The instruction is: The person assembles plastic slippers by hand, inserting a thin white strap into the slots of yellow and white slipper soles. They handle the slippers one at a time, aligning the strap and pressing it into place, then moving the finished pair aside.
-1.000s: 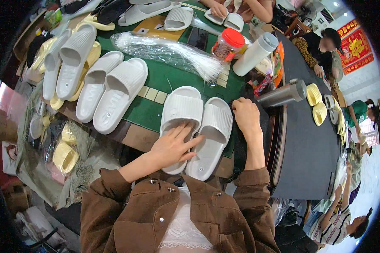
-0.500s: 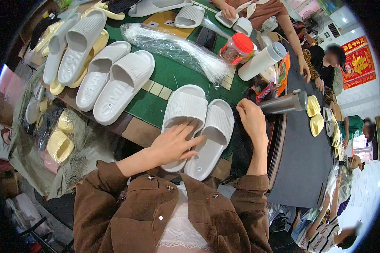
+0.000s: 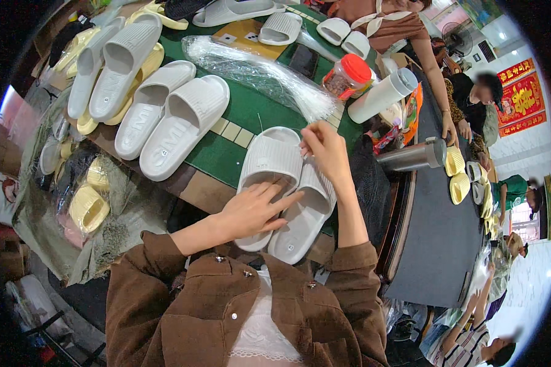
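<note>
Two grey slippers (image 3: 268, 160) lie side by side at the near edge of the green-topped table (image 3: 229, 169); the left hand (image 3: 249, 212) rests with fingers spread at the opening of the left slipper (image 3: 273, 151), while the right hand (image 3: 326, 150) is over the toe of the right slipper (image 3: 294, 235), fingers bunched together, whether on anything I cannot tell

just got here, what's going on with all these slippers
A person's left hand reaches its fingers into the left slipper of a grey pair. The right hand is over the front of the right slipper, fingertips together; whether they pinch anything is unclear. Beyond lies a wrapped bundle of white strands.
</note>
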`<state>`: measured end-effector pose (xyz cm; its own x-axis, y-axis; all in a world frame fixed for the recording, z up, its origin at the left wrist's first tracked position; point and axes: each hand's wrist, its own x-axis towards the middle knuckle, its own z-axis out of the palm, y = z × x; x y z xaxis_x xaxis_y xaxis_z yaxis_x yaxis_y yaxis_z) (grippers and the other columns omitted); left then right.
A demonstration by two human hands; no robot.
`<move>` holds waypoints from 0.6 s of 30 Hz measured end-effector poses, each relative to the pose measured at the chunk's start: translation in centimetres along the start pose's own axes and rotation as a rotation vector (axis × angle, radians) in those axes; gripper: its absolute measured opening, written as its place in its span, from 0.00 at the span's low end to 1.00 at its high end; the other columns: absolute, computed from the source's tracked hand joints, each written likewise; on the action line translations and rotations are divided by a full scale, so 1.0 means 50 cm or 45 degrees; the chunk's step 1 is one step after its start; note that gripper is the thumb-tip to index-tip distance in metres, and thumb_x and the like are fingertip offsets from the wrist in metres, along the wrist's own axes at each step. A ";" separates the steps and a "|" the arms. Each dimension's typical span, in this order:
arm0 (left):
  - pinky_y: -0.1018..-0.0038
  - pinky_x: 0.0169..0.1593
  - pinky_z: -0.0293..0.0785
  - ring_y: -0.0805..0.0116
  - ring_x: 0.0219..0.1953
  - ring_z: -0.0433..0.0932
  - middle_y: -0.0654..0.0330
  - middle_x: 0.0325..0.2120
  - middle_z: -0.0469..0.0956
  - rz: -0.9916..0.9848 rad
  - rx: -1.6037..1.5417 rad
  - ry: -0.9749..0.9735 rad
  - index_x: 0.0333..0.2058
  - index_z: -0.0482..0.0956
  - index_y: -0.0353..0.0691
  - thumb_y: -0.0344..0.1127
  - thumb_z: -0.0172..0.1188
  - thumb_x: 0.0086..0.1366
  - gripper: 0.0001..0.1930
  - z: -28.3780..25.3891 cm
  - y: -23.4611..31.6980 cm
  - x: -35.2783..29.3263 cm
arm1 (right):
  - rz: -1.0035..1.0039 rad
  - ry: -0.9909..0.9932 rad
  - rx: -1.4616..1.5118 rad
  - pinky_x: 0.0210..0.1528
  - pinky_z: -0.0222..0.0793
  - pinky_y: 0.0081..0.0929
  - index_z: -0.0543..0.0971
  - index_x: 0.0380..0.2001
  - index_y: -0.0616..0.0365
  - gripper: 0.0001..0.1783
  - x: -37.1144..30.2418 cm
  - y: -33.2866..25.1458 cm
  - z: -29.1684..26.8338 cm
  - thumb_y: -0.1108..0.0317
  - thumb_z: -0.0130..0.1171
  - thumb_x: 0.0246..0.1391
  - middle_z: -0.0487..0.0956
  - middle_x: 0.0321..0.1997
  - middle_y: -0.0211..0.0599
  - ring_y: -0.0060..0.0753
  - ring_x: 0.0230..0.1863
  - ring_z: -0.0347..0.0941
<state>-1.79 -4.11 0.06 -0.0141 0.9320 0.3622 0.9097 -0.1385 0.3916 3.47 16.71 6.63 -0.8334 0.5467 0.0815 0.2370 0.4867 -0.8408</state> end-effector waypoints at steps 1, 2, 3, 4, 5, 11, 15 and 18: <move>0.57 0.53 0.71 0.46 0.51 0.73 0.43 0.52 0.68 -0.012 -0.011 -0.009 0.67 0.58 0.54 0.50 0.60 0.61 0.37 0.000 -0.001 0.000 | -0.022 -0.026 -0.043 0.28 0.70 0.24 0.76 0.34 0.68 0.11 0.008 -0.001 0.007 0.68 0.54 0.61 0.80 0.24 0.40 0.26 0.24 0.77; 0.57 0.53 0.71 0.46 0.50 0.73 0.42 0.52 0.68 0.004 0.006 -0.036 0.67 0.58 0.56 0.51 0.60 0.61 0.36 -0.001 -0.003 0.001 | -0.011 -0.067 -0.036 0.27 0.68 0.22 0.76 0.34 0.67 0.10 0.016 0.000 0.015 0.68 0.55 0.61 0.79 0.24 0.36 0.22 0.23 0.72; 0.58 0.53 0.71 0.46 0.50 0.73 0.42 0.52 0.68 0.028 0.022 -0.063 0.67 0.58 0.59 0.52 0.59 0.62 0.36 -0.007 -0.004 0.008 | -0.073 -0.037 -0.082 0.28 0.68 0.24 0.77 0.35 0.67 0.11 0.022 0.001 0.020 0.67 0.55 0.60 0.78 0.24 0.36 0.23 0.23 0.72; 0.58 0.53 0.72 0.45 0.50 0.73 0.42 0.52 0.68 0.051 0.038 -0.090 0.67 0.58 0.61 0.52 0.58 0.62 0.35 -0.012 -0.006 0.014 | -0.135 -0.006 -0.127 0.28 0.68 0.25 0.78 0.35 0.66 0.11 0.028 0.003 0.025 0.66 0.56 0.60 0.78 0.23 0.36 0.24 0.22 0.71; 0.58 0.52 0.72 0.45 0.49 0.74 0.42 0.53 0.68 0.055 0.038 -0.126 0.67 0.58 0.63 0.54 0.58 0.62 0.35 -0.013 -0.008 0.020 | -0.197 0.024 -0.173 0.28 0.67 0.27 0.78 0.36 0.66 0.12 0.035 0.006 0.031 0.65 0.57 0.59 0.78 0.23 0.37 0.25 0.22 0.71; 0.57 0.49 0.75 0.43 0.47 0.75 0.42 0.52 0.68 -0.077 0.021 -0.438 0.66 0.58 0.66 0.61 0.52 0.64 0.33 -0.037 -0.008 0.050 | -0.082 0.001 -0.381 0.34 0.71 0.34 0.83 0.41 0.56 0.18 0.074 -0.005 0.063 0.55 0.62 0.53 0.79 0.24 0.44 0.36 0.28 0.77; 0.58 0.45 0.76 0.45 0.45 0.76 0.44 0.49 0.70 0.014 0.046 -0.275 0.66 0.57 0.64 0.59 0.52 0.65 0.32 -0.015 -0.021 0.037 | -0.172 -0.072 -0.558 0.40 0.73 0.42 0.85 0.36 0.52 0.18 0.089 0.004 0.107 0.51 0.63 0.51 0.82 0.31 0.47 0.49 0.36 0.80; 0.56 0.48 0.74 0.45 0.46 0.75 0.43 0.50 0.69 0.011 0.021 -0.258 0.66 0.59 0.62 0.60 0.52 0.64 0.32 -0.012 -0.023 0.034 | -0.255 -0.150 -0.498 0.40 0.73 0.41 0.84 0.33 0.54 0.15 0.086 -0.001 0.121 0.55 0.63 0.50 0.82 0.32 0.48 0.50 0.35 0.79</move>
<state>-3.11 -2.55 0.76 0.0766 0.9793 0.1871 0.9159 -0.1433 0.3749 -3.16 14.92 3.78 -0.9277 0.3455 0.1413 0.2176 0.8082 -0.5472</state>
